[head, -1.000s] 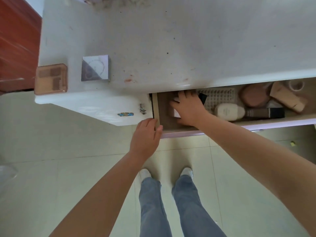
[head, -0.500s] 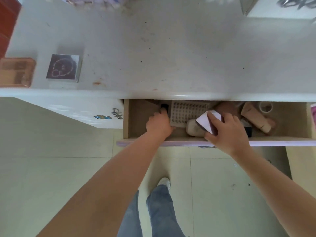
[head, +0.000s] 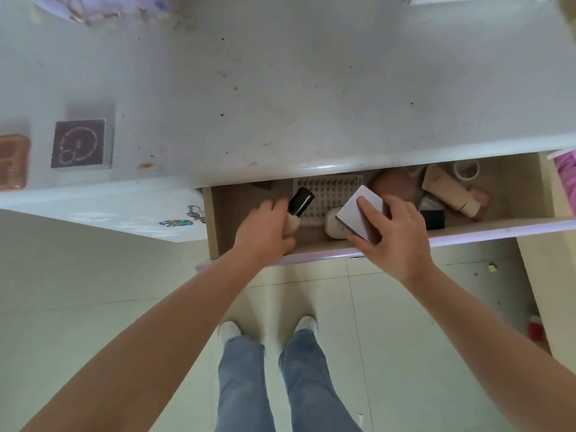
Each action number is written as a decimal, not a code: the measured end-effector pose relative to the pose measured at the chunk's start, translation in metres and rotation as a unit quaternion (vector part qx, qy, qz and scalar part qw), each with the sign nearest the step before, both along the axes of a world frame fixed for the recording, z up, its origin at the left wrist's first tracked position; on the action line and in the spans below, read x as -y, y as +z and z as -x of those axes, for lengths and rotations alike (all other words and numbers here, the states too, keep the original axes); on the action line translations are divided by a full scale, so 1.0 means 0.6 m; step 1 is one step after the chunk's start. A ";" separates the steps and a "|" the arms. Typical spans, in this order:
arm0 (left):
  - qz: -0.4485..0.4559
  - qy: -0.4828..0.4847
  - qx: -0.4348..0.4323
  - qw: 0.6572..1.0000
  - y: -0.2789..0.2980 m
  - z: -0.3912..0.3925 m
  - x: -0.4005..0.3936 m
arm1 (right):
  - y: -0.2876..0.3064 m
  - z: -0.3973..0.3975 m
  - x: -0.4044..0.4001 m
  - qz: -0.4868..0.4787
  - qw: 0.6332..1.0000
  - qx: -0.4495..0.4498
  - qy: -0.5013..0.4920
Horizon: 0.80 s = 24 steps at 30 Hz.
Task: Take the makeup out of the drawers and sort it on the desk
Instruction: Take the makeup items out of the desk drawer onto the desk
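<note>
The drawer [head: 486,229] under the white desk [head: 311,88] stands pulled out. My left hand [head: 265,230] grips a beige bottle with a black cap [head: 300,201] at the drawer's left end. My right hand [head: 396,235] holds a flat white compact [head: 355,210] tilted above the drawer's middle. Still inside lie a cream bottle [head: 333,227], a white perforated tray [head: 327,191], a round pink case [head: 394,185], a beige tube [head: 448,193], a black box [head: 433,218] and a tape roll [head: 466,173].
On the desk's left end sit a dark square box [head: 79,143] and a brown palette [head: 12,162]. A key [head: 194,212] hangs from the closed left drawer front. My feet [head: 268,330] stand on the tiled floor below. A pink item [head: 565,166] shows at far right.
My left hand has closed around the black-capped bottle and lifted it from the drawer's left end. My right hand keeps holding the white compact, now slightly higher.
</note>
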<state>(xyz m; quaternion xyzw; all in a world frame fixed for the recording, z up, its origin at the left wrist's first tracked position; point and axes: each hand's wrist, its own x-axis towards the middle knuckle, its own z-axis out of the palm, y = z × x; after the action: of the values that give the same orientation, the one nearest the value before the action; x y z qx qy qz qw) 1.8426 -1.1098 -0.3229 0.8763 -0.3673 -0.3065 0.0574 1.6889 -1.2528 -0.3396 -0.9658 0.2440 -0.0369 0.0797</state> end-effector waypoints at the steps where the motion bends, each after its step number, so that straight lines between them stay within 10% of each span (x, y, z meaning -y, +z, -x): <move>1: 0.017 -0.001 0.010 1.000 0.013 -0.001 -0.013 | 0.003 -0.002 0.000 -0.013 1.000 -0.004 0.008; 11: 0.059 0.134 0.168 0.975 0.110 -0.119 -0.124 | 0.090 -0.184 -0.040 0.062 0.983 0.031 0.167; 24: -0.036 0.175 0.214 0.960 0.082 -0.243 -0.124 | 0.100 -0.384 -0.079 0.116 0.931 -0.230 0.258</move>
<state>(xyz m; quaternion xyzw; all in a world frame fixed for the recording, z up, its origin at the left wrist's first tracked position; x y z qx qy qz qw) 1.9884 -1.0355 -0.2739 0.9734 -0.2011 -0.1097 -0.0014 1.9191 -1.2052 -0.2797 -0.9799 -0.0084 0.1806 -0.0844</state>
